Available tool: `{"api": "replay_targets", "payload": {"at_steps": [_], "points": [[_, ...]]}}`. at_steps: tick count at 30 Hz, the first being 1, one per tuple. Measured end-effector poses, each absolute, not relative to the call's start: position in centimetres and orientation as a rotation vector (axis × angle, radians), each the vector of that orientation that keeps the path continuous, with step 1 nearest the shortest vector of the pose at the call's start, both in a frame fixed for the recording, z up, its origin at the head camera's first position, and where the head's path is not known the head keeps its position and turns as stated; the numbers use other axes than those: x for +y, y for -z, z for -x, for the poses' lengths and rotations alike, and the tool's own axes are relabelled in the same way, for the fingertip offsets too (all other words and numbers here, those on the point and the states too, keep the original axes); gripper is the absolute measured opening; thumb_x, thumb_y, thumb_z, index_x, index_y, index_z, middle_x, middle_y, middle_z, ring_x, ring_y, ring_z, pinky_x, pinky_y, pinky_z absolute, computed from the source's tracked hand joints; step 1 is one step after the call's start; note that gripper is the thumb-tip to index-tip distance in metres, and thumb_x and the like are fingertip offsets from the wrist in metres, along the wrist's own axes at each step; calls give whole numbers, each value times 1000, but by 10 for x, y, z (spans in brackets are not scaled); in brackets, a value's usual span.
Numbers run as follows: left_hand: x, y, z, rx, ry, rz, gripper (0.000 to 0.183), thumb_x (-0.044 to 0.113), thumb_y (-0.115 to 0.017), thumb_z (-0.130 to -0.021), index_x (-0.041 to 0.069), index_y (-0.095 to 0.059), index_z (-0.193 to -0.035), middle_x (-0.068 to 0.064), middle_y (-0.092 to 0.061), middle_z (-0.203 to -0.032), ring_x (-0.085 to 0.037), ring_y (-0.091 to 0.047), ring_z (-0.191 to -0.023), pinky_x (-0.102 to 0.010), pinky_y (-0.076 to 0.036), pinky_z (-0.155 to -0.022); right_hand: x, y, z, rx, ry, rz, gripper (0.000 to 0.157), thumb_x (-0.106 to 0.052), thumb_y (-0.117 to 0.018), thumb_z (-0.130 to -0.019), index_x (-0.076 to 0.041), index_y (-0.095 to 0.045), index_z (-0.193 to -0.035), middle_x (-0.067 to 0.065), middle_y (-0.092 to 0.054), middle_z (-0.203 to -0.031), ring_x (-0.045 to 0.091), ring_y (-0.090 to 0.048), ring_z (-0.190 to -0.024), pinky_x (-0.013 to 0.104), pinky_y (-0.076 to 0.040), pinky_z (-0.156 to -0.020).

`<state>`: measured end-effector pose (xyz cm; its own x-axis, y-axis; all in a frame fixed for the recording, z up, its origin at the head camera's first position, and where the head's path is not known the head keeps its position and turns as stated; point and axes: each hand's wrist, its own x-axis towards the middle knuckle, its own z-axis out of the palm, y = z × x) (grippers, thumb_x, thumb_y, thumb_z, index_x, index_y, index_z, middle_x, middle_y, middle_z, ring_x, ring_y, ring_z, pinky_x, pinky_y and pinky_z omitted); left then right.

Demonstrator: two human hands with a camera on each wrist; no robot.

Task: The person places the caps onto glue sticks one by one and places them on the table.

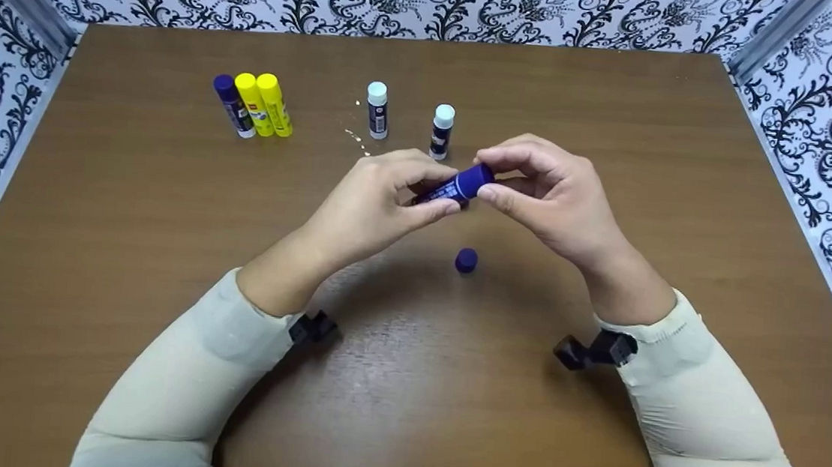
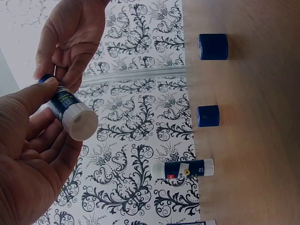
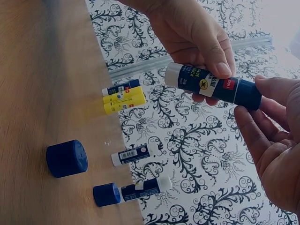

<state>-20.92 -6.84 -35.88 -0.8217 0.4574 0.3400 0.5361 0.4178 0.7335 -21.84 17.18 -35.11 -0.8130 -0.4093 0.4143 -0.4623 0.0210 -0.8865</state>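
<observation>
My left hand grips the body of a navy glue stick, held tilted above the table. At its other end, my right hand pinches the dark blue cap, which sits on the stick. The stick's white base faces the left wrist camera. Below the hands, a loose blue cap rests on the table. A second loose cap stands farther back, mostly hidden behind the held stick in the head view. Beyond it are two upright glue sticks without caps, one left and one right, white tops showing.
Farther left stand a capped navy glue stick and two yellow glue sticks, one beside it and one at the row's end. Small white crumbs lie near the uncapped sticks. Patterned panels border the brown table.
</observation>
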Motion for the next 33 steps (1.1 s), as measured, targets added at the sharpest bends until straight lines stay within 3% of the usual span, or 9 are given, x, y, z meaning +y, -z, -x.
{"api": "replay_targets", "payload": {"at_steps": [7,18,27,33], "points": [[-70,358,210,-2496,1434,875,29,24,-79,-94,12,-77,-120,1,-74,-108,-8,-67,-94,-24,-58,-85,171,351,219,-2209,-1981,-915,36,5,-78,-88,11,-68,-123,11,-71,-115,24,-71,-106,35,-61,-92],[-76,356,211,-2443,1520,797,30,27,-78,-95,12,-75,-121,2,-72,-110,-6,-66,-97,-26,-59,-91,169,352,218,-2245,-1971,-895,29,4,-78,-89,7,-72,-117,12,-72,-111,25,-72,-102,34,-62,-91],[-90,346,215,-2338,1551,686,30,23,-79,-94,9,-75,-120,-3,-73,-107,-8,-66,-95,-33,-60,-87,168,353,218,-2272,-1980,-888,31,4,-78,-89,9,-70,-119,9,-73,-112,24,-72,-103,32,-62,-91],[-98,339,217,-2307,1589,611,31,25,-80,-93,9,-75,-119,-3,-72,-105,-9,-65,-93,-30,-59,-86,168,355,218,-2291,-1979,-883,32,3,-78,-88,8,-71,-119,10,-73,-112,26,-72,-104,31,-62,-90]]}}
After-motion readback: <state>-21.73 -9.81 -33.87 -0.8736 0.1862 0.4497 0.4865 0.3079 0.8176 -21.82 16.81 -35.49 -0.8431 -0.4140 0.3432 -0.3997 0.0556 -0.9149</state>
